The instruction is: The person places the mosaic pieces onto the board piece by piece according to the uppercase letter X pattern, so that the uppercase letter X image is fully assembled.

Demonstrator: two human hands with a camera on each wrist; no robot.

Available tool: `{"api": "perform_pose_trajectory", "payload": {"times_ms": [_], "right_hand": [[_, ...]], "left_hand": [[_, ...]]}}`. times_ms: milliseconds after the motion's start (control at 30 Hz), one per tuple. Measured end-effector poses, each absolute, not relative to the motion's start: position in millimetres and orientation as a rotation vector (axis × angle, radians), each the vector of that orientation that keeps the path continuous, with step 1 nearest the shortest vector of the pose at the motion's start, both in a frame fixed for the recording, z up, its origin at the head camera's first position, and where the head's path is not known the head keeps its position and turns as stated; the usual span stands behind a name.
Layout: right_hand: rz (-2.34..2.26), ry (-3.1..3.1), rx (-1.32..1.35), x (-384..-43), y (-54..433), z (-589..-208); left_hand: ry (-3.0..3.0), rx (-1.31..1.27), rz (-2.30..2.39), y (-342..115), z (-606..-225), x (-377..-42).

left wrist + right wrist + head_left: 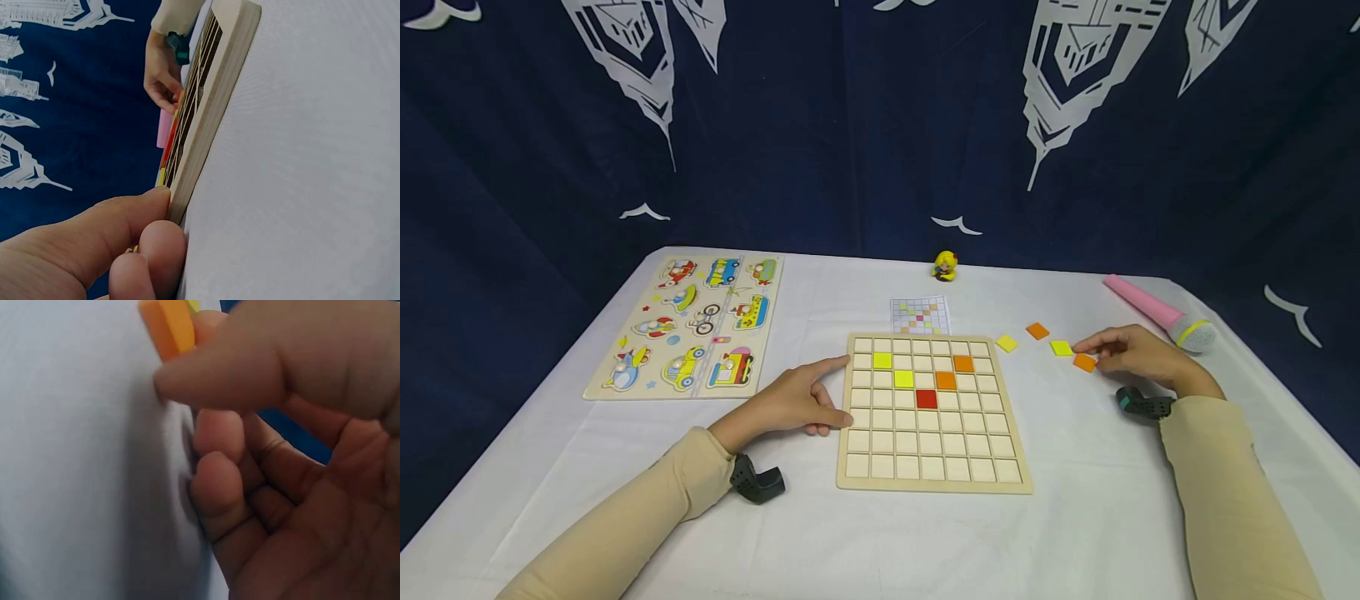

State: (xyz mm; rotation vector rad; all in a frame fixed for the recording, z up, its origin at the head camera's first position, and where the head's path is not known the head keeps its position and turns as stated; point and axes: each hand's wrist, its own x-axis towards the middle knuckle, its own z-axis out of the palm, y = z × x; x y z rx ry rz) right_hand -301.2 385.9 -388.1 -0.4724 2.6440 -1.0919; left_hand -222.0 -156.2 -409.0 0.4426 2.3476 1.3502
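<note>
A light wooden grid board [936, 485] lies in front of me, with two yellow tiles, two orange tiles and one red tile [927, 399] in its squares. My left hand [790, 404] touches its left edge with the extended index finger and thumb; the other fingers are bent under. In the left wrist view the thumb lies against the board's side [215, 119]. My right hand [1138, 358] rests over the table beside loose tiles. Its index fingertip is by a yellow tile [1062, 348], its thumb by an orange tile [1084, 362]. No tile shows pinched between them.
Another yellow tile [1007, 343] and orange tile [1037, 331] lie right of the board. A printed pattern card [920, 315] and a small yellow-haired figure [945, 266] are behind it. A pink toy microphone [1150, 304] lies far right, a vehicle puzzle board [651, 350] at left.
</note>
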Motion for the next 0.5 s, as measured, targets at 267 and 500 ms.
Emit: {"api": "perform_pose_trajectory", "payload": {"times_ms": [267, 500], "right_hand": [[-0.979, 2.673, -0.448, -298.9, 384.6, -381.4], [-0.936, 2.664, -0.422, -298.5, 381.3, -376.2]], "left_hand": [[2.345, 0.44, 1.356, -156.3, -408.1, -220.8], [2.348, 0.438, 1.355, -156.4, -407.7, -220.5]]}}
